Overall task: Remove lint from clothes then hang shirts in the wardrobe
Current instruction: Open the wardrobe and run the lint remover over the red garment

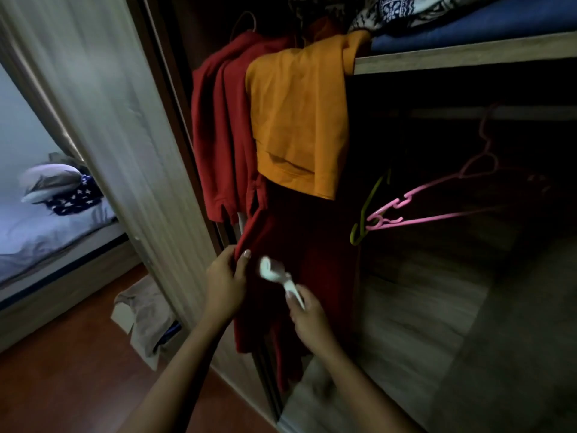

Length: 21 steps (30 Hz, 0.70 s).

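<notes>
Head view: dark red garment [290, 276] hangs in open wardrobe [468, 62], below orange top [296, 120]. Left hand [224, 282] pinches its left edge. Right hand [307, 317] grips white lint roller [276, 275], blurred head against red cloth. 2 empty hangers [421, 210] just right.

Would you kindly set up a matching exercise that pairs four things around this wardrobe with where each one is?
Things:
1. lint roller
2. orange garment
3. pink hanger
4. blue folded cloth

Places:
A. lying on the shelf
B. hanging empty in the dark compartment
C. held in the right hand
D. draped from the shelf's end

Pairs: 1-C, 2-D, 3-B, 4-A
</notes>
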{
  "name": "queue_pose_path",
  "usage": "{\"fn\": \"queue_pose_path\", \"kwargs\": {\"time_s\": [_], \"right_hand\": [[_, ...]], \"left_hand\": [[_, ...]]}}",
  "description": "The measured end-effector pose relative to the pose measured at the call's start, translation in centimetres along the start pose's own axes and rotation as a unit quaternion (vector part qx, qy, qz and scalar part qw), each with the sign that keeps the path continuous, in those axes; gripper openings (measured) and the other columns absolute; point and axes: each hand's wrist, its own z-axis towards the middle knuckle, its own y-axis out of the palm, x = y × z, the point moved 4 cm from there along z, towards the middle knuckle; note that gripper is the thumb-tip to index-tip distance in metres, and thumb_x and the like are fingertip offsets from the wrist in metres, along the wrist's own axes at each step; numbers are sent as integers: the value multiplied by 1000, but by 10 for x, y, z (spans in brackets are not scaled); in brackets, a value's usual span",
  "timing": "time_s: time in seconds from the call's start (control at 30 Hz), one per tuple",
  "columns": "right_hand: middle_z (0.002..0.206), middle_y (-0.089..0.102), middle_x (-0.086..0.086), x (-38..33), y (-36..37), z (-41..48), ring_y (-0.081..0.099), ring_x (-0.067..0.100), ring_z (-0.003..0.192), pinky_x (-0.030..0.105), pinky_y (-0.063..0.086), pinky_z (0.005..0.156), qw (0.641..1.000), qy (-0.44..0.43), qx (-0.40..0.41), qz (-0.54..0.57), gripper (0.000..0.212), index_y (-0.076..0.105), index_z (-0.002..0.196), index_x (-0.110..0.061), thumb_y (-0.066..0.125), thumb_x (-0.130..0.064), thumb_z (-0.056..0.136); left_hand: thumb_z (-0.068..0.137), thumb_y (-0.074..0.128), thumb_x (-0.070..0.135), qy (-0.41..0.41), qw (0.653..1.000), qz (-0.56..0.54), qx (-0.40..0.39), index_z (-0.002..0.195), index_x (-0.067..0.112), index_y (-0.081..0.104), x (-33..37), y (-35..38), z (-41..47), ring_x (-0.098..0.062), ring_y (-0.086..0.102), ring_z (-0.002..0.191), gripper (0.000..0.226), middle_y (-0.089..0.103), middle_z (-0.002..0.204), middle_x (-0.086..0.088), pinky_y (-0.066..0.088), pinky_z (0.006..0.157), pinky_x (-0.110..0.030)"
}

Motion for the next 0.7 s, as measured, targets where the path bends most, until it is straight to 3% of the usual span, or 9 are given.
{"fn": "queue_pose_path", "kwargs": {"time_s": [0.1, 0.23, 0.4, 0.47, 0.7], "right_hand": [[64, 55, -13, 16, -4, -22, 51, -6, 54, 16, 38, 58, 997, 21, -53, -44, 18, 66, 105, -22, 53, -31, 98], [50, 46, -12, -28, -12, 5, 39, 2, 44, 18, 32, 43, 999, 11, 8, 34, 16, 65, 93, -22, 52, -31, 98], [55, 41, -10, -76, -25, 28, 35, 2, 43, 19, 29, 40, 995, -1, 26, 101, 22, 62, 109, -23, 49, -37, 99], [55, 40, -8, -77, -24, 26, 34, 4, 43, 20, 28, 39, 995, 6, 9, 97, 25, 62, 111, -22, 48, -38, 99], [54, 43, -6, -32, -31, -25, 40, 8, 43, 24, 32, 42, 996, 51, 77, 1, 20, 67, 96, -27, 51, -39, 97]], "left_hand": [[99, 55, 14, 3, 1000, -26, 4, 86, 15, 61, 7, 6, -3, -2, 57, 60, 15, 62, 72, 1, 41, 58, -5], [99, 54, 14, -7, 999, -32, 6, 85, 13, 62, -2, 4, 1, 2, 57, 59, 16, 58, 67, 1, 41, 54, -10], [100, 54, 20, -3, 1000, -22, 2, 98, 13, 65, -21, 18, -9, -14, 64, 67, 14, 68, 79, -5, 48, 58, -25], [100, 55, 22, 24, 999, -17, -20, 103, 18, 65, -16, 30, -15, -13, 64, 67, 12, 68, 78, -1, 52, 61, -31], [101, 51, 28, 93, 991, -38, -84, 108, 23, 63, -27, 42, -12, -8, 62, 62, 15, 66, 74, 6, 53, 58, -39]]}}
